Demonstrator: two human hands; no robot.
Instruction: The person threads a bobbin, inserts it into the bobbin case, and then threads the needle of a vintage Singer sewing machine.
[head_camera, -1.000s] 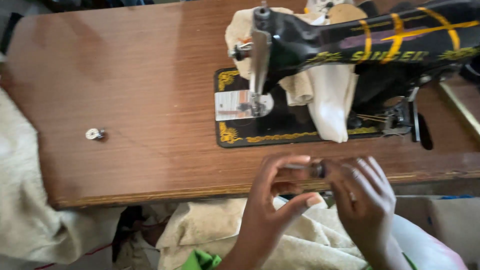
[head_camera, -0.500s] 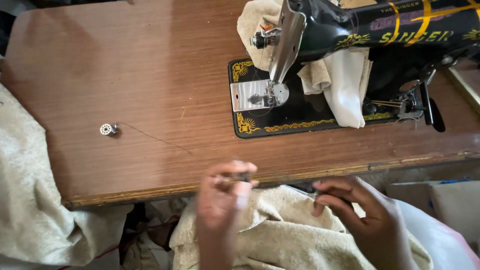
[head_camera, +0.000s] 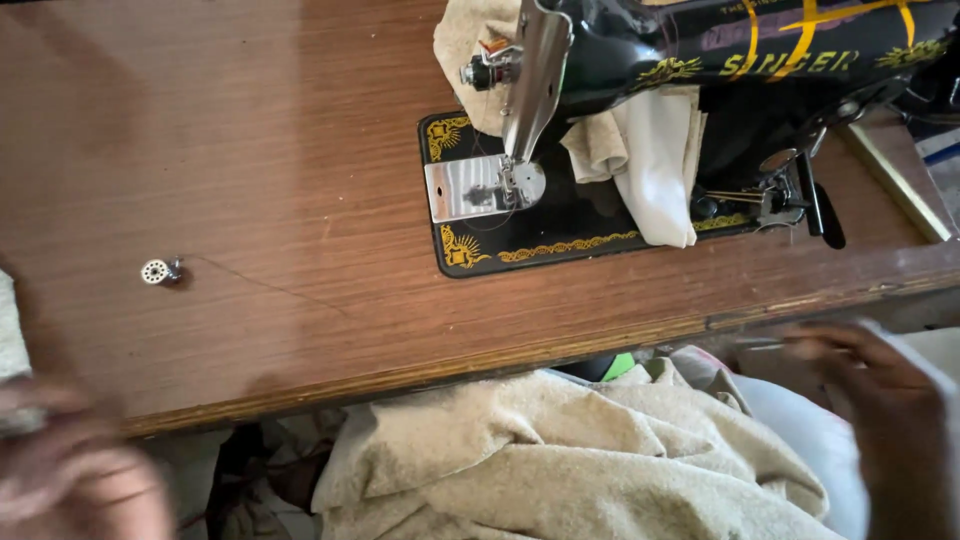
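Observation:
My left hand (head_camera: 75, 465) is a motion-blurred shape at the bottom left, below the table's front edge. Blur hides what its fingers hold. My right hand (head_camera: 885, 400) is at the far right, just under the table edge. Its fingers are curled and pointing left, and any small thing pinched in them is too smeared to name. Between the hands a cream towel-like cloth (head_camera: 560, 460) lies bunched over my lap. A small silver bobbin (head_camera: 155, 271) rests on the wooden table (head_camera: 250, 130) at the left, with a thin dark thread trailing right from it.
A black sewing machine (head_camera: 700, 50) with gold decoration stands at the back right on its black base. Its needle is over the shiny needle plate (head_camera: 475, 187). A white cloth (head_camera: 655, 165) hangs under the machine's arm. Pale fabric shows at the far left edge.
My hands were together at the centre, pinching a small dark part. They have drawn wide apart, the left to the bottom-left corner and the right to the right edge. The view has shifted.

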